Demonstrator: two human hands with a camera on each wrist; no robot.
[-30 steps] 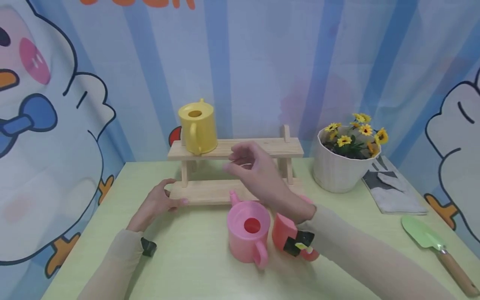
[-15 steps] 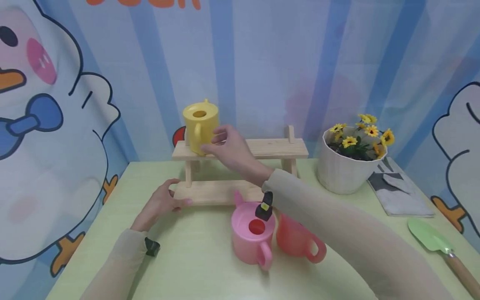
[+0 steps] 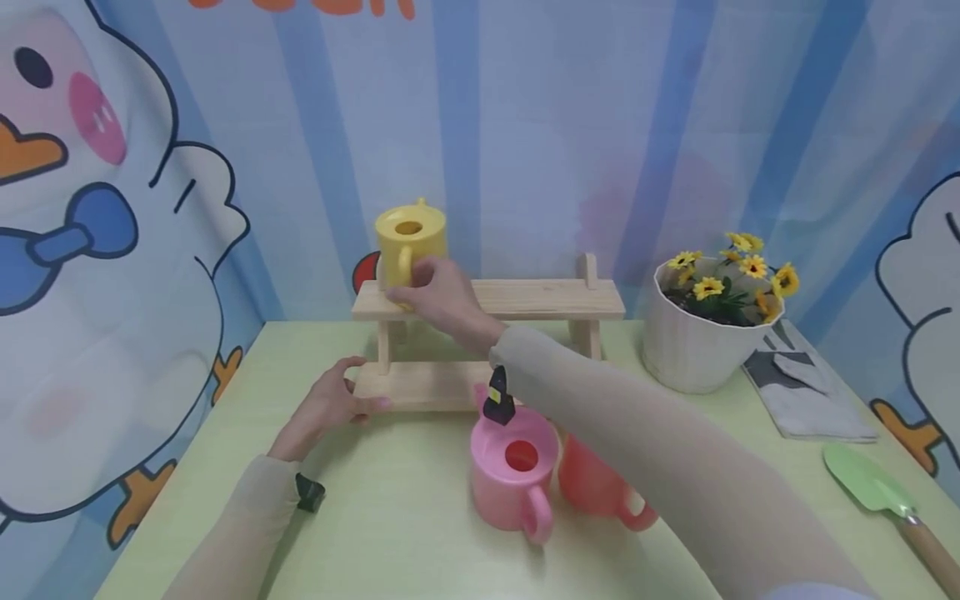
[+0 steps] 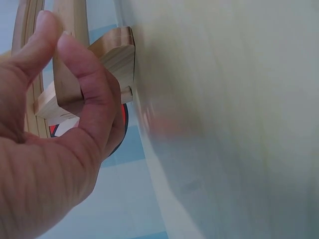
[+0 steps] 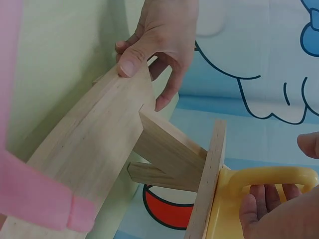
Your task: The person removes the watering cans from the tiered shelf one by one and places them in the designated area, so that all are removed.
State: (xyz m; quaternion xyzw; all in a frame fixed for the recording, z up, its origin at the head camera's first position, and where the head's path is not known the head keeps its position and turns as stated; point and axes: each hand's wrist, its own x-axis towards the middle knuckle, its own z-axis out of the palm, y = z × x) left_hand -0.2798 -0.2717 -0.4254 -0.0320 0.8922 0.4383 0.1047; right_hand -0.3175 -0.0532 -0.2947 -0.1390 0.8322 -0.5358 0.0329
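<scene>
Head view: partial orange lettering [image 3: 335, 6] above yellow watering can [image 3: 424, 243]

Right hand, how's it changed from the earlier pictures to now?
The right hand moved left, from in front of the stand's middle to the yellow can's handle; whether it grips firmly is unclear. The left hand still holds the lower shelf's left end; the cans haven't visibly moved.

Watering can [image 3: 389, 257] on stand [image 3: 525, 296], two cans [image 3: 497, 498] [image 3: 588, 482] in front, flowerpot [image 3: 690, 360] at right
</scene>
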